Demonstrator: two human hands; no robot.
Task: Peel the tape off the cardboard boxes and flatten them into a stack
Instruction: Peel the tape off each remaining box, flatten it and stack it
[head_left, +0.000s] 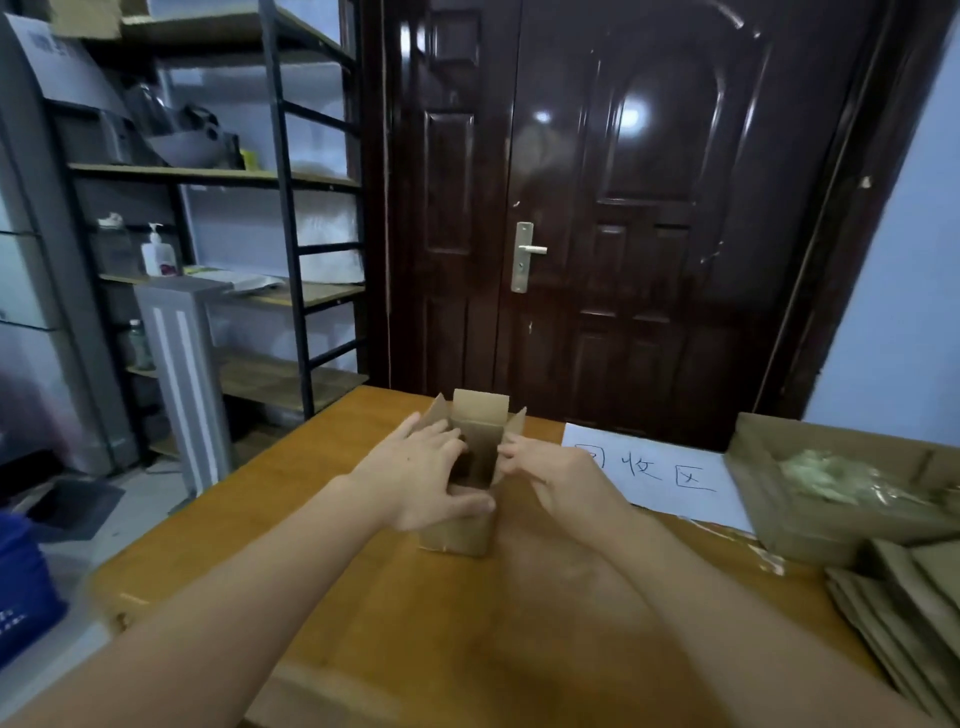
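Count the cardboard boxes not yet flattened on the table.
2: a small open box at table centre between both hands, and a larger open box at the right edge. Others may be outside the frame.

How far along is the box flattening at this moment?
Done: a stack of flattened brown cardboard pieces lies at the table's right edge, and crumpled clear tape sits in the open cardboard tray behind it. In hand: the small brown cardboard box stands upright with flaps open, left hand and right hand on its sides. Left: collapsing it and adding it to the stack. No other unflattened boxes show.
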